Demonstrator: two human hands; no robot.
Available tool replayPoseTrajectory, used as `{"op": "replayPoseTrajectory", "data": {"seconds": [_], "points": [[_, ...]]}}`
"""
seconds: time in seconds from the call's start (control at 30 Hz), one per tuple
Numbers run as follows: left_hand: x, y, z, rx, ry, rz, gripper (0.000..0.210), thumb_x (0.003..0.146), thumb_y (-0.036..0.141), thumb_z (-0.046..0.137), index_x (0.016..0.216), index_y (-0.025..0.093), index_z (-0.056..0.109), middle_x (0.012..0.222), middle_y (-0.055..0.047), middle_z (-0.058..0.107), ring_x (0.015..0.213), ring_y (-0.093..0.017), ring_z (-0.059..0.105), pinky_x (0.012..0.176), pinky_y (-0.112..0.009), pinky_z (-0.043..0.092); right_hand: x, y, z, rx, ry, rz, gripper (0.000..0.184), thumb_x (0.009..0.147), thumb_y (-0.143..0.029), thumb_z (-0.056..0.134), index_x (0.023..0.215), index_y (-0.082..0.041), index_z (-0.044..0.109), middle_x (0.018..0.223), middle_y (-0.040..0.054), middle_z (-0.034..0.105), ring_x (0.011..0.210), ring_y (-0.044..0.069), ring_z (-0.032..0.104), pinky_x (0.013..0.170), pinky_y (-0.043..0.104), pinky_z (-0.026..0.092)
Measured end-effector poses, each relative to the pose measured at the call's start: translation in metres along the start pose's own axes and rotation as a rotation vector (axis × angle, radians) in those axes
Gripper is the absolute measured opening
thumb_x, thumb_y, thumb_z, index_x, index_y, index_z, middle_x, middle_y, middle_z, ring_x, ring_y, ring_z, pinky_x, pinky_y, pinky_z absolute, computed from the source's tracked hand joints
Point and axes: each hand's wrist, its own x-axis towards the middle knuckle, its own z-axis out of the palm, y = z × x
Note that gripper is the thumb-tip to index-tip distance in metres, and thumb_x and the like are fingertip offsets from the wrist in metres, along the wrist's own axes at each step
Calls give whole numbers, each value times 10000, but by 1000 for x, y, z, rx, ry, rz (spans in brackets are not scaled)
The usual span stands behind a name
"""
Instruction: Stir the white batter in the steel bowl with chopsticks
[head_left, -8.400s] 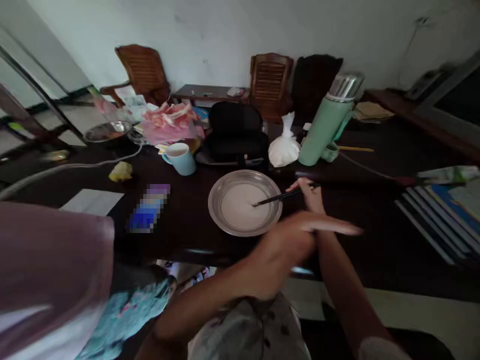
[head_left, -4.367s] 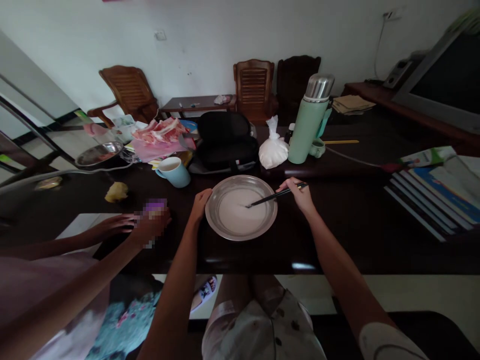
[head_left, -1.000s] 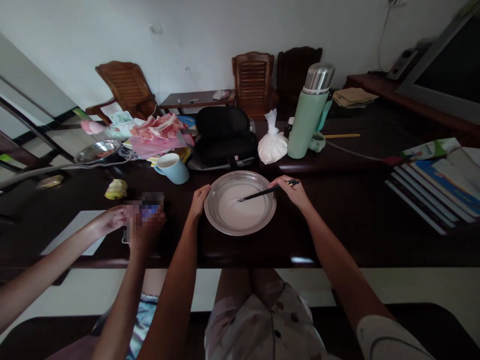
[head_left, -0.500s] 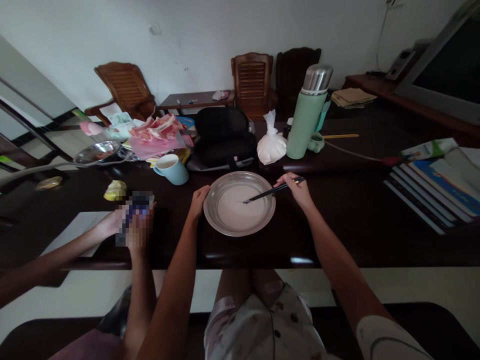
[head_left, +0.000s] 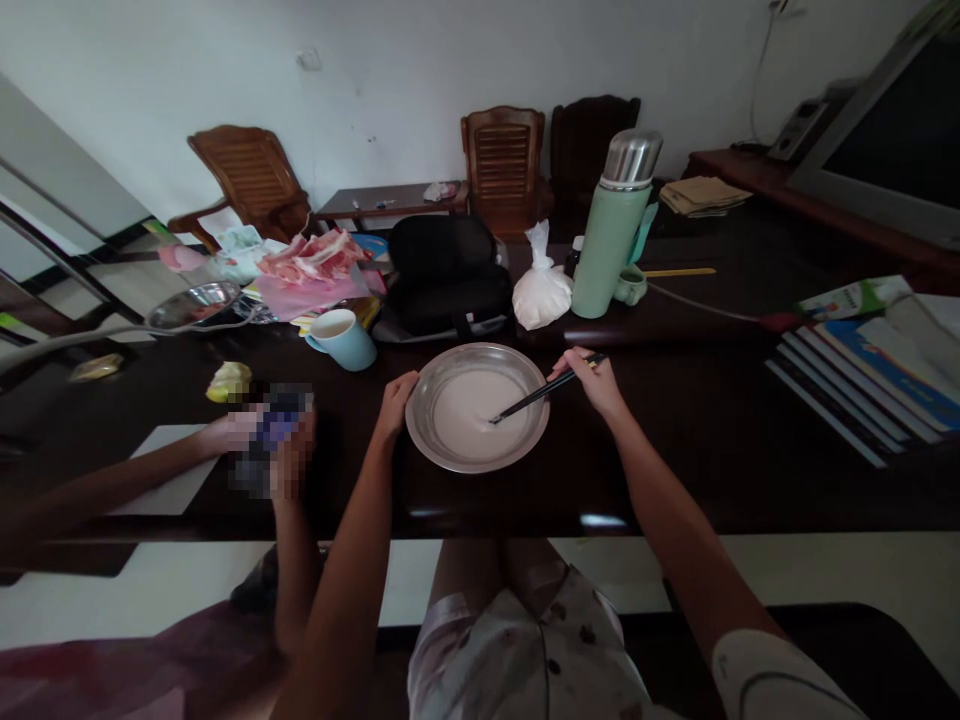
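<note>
A round metal bowl (head_left: 420, 430) stands at the front of the dark table, partly filled with a pale milky liquid (head_left: 472, 400). My left hand (head_left: 395, 402) grips the bowl's left rim. My right hand (head_left: 589, 377) is closed around a pair of dark chopsticks (head_left: 536, 392), held above the right rim with their tips dipped in the liquid. Behind the bowl sits a knotted clear bag of white powder (head_left: 541, 292). Beside it stands a green thermos (head_left: 611, 240) with a silver cap.
To my left, another person's hands hold a blurred-out device (head_left: 274, 440). A blue mug (head_left: 345, 340), raw meat on pink plastic (head_left: 315, 270), a black bag (head_left: 450, 275) and a metal basin (head_left: 193, 305) are farther back. Stacked books (head_left: 862, 390) lie at the right.
The chopstick tips have shifted slightly nearer to me within the liquid. My left hand stays on the rim. The other person's arms and body have moved a little.
</note>
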Motion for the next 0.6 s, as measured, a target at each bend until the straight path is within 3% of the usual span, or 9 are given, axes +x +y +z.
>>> {"op": "replayPoseTrajectory", "data": {"seconds": [0.13, 0.2, 0.33, 0.5, 0.6], "points": [[1, 2, 0, 13, 8, 4, 399, 742, 477, 624, 597, 147, 453, 575, 23, 395, 560, -87, 346, 510, -199, 295, -1, 1, 5, -126, -105, -64, 420, 867, -568, 550, 739, -209, 726, 760, 37, 750, 779, 193, 689, 778, 320, 517], [0, 3, 1, 11, 7, 3, 393, 739, 480, 622, 604, 145, 468, 580, 21, 407, 564, -88, 352, 512, -200, 298, 0, 3, 3, -118, -61, -60, 395, 863, -558, 564, 768, -211, 727, 784, 37, 752, 795, 198, 693, 788, 327, 519], [-1, 5, 1, 13, 5, 1, 404, 713, 499, 634, 598, 143, 480, 584, 19, 413, 567, -90, 352, 517, -202, 299, 1, 5, -1, -1, 44, 6, 396, 847, -566, 582, 710, -207, 676, 638, 23, 717, 633, 189, 687, 680, 322, 533], [-1, 5, 1, 11, 33, -35, 391, 716, 488, 638, 595, 142, 499, 582, 13, 433, 568, -99, 375, 527, -208, 318, -2, 2, 7, -33, -101, -14, 404, 848, -575, 574, 743, -206, 701, 696, 30, 739, 710, 194, 702, 730, 325, 541], [0, 4, 2, 3, 48, -22, 376, 723, 463, 647, 588, 138, 513, 586, 10, 451, 572, -98, 383, 527, -203, 322, -2, 2, 6, -64, -64, -37, 371, 837, -562, 598, 819, -210, 714, 773, 32, 758, 783, 202, 709, 788, 336, 536]]}}
